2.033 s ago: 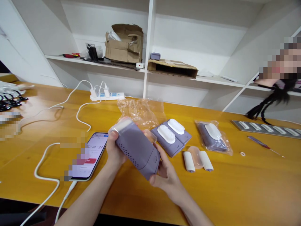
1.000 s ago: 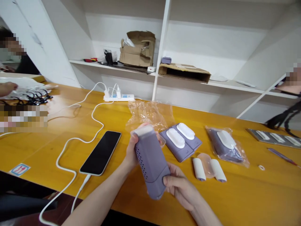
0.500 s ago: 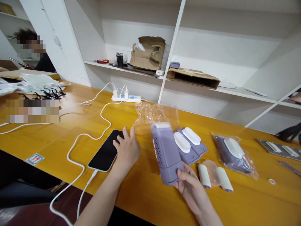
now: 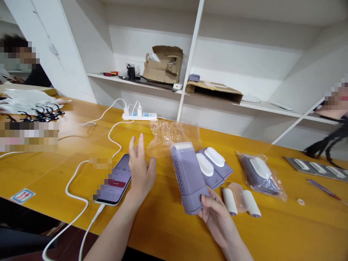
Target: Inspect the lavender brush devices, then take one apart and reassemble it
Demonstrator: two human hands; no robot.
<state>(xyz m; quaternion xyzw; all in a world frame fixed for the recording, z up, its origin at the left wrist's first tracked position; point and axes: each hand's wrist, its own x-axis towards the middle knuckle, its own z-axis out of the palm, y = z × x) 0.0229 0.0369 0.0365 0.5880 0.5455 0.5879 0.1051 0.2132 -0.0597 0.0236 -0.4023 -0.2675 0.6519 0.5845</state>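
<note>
Half a second ago the left hand lay flat on a dark phone. Now the screen is lit and the hand has lifted off it. Meanwhile, the purple device has hardly shifted.

At the far left a white cable [image 4: 78, 174] loops across the table [image 4: 272, 232] into the phone [image 4: 115, 181], which lies flat near the front edge. The left hand [image 4: 140, 170] hovers just over its right end, released, fingers spread, holding nothing.

Just to the right, the purple device [image 4: 187, 177] stands nearly upright in the air, white cap on top and dotted side facing left. The right hand [image 4: 217, 217] grasps it only at the bottom end, fingers wrapped round the base.

With such a low grip the tall body could tip, so I judge it wise to bring the free hand back to its upper part and keep it over the table.

Behind it lie two more purple units [image 4: 216, 168] side by side. Two white rollers [image 4: 240, 203] sit near the right hand, well clear of a bagged unit [image 4: 261, 174].
</note>
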